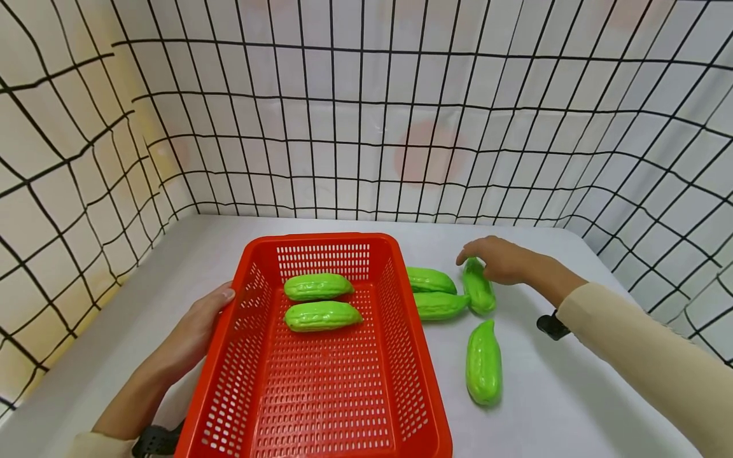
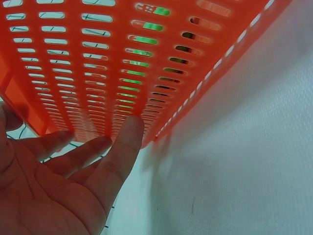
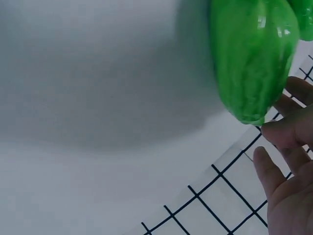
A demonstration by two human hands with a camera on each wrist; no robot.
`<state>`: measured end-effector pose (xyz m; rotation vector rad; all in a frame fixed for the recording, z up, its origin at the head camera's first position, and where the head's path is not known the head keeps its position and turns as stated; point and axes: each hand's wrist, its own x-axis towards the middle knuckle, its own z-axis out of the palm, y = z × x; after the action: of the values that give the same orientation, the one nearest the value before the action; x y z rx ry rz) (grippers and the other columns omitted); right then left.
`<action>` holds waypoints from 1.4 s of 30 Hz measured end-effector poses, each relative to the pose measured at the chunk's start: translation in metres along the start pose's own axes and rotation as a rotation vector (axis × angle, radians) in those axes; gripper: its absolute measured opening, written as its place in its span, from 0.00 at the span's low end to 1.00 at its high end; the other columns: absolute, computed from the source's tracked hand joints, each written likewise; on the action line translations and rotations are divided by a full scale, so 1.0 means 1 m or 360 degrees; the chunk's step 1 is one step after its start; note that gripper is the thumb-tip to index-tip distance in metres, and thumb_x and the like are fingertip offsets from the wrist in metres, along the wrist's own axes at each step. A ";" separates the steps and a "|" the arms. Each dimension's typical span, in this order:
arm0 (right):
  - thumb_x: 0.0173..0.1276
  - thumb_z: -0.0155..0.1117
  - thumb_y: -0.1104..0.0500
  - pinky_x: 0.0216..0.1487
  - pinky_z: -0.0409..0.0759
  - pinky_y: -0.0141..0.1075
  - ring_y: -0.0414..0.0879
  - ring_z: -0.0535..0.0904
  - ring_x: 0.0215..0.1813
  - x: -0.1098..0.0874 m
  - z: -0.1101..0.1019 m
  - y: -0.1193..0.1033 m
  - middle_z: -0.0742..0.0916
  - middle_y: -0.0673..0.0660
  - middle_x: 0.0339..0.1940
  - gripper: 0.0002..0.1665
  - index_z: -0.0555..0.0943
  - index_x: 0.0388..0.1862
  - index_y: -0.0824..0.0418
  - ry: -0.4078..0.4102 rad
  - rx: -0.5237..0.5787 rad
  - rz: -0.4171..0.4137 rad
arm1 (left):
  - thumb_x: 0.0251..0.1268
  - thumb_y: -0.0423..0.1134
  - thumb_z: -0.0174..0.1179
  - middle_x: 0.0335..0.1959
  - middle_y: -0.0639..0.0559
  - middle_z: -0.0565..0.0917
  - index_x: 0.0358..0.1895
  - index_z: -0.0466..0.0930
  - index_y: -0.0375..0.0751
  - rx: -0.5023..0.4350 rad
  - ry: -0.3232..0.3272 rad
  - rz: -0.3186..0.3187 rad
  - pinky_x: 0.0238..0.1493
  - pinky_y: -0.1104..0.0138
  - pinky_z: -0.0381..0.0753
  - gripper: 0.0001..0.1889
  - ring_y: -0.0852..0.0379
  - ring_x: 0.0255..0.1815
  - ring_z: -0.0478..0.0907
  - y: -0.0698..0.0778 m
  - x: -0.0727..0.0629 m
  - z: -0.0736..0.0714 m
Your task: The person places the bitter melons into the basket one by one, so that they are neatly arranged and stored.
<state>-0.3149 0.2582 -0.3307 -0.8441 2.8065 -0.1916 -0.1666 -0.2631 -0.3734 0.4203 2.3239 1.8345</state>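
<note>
A red perforated plastic basket holds two green bitter melons, a back one and a front one. My left hand rests at the basket's left side; in the left wrist view its extended fingers touch the outer wall. To the right of the basket, my right hand is at the far end of a bitter melon that lies on the table. The right wrist view shows spread fingers beside this melon's tip, with no clear grip round it.
Two more bitter melons, one behind and one in front, lie against the basket's right side, partly hidden by it. Another melon lies nearer on the white table. Black wire mesh encloses the back and sides.
</note>
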 end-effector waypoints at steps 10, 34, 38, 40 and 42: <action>0.52 0.55 0.85 0.68 0.71 0.63 0.65 0.75 0.66 -0.006 0.012 0.010 0.84 0.63 0.61 0.38 0.84 0.59 0.60 0.0048 -0.0001 -0.0063 | 0.85 0.52 0.35 0.54 0.28 0.78 0.76 0.54 0.40 -0.0017 0.0016 -0.0024 0.36 0.47 0.88 0.27 0.40 0.40 0.89 0.001 0.000 0.001; 0.50 0.73 0.79 0.64 0.75 0.61 0.62 0.80 0.60 -0.024 0.021 0.032 0.86 0.61 0.57 0.34 0.82 0.58 0.64 0.0180 -0.0002 -0.0127 | 0.84 0.54 0.36 0.56 0.27 0.77 0.76 0.54 0.41 -0.0014 0.0029 -0.0040 0.38 0.48 0.88 0.28 0.40 0.41 0.88 0.002 0.002 0.002; 0.50 0.74 0.79 0.63 0.76 0.61 0.61 0.80 0.60 -0.026 0.018 0.035 0.86 0.61 0.56 0.34 0.82 0.58 0.64 0.0202 -0.0011 -0.0121 | 0.84 0.54 0.37 0.57 0.27 0.77 0.77 0.54 0.42 -0.0010 0.0033 -0.0045 0.38 0.48 0.88 0.28 0.40 0.42 0.88 0.002 0.002 0.003; 0.50 0.74 0.78 0.63 0.76 0.60 0.61 0.80 0.59 -0.027 0.016 0.035 0.86 0.60 0.56 0.34 0.82 0.58 0.64 0.0209 -0.0006 -0.0118 | 0.84 0.54 0.37 0.57 0.27 0.77 0.77 0.54 0.42 -0.0007 0.0033 -0.0042 0.37 0.48 0.88 0.28 0.40 0.42 0.88 0.002 0.001 0.003; 0.50 0.74 0.79 0.62 0.77 0.60 0.60 0.80 0.58 -0.028 0.014 0.033 0.86 0.60 0.56 0.34 0.82 0.58 0.64 0.0212 0.0002 -0.0118 | 0.84 0.53 0.36 0.57 0.27 0.77 0.77 0.54 0.42 -0.0010 0.0029 -0.0040 0.37 0.48 0.88 0.28 0.40 0.41 0.88 0.002 0.001 0.003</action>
<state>-0.3067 0.3003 -0.3459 -0.9705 2.8987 -0.2704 -0.1667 -0.2599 -0.3720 0.3737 2.3234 1.8416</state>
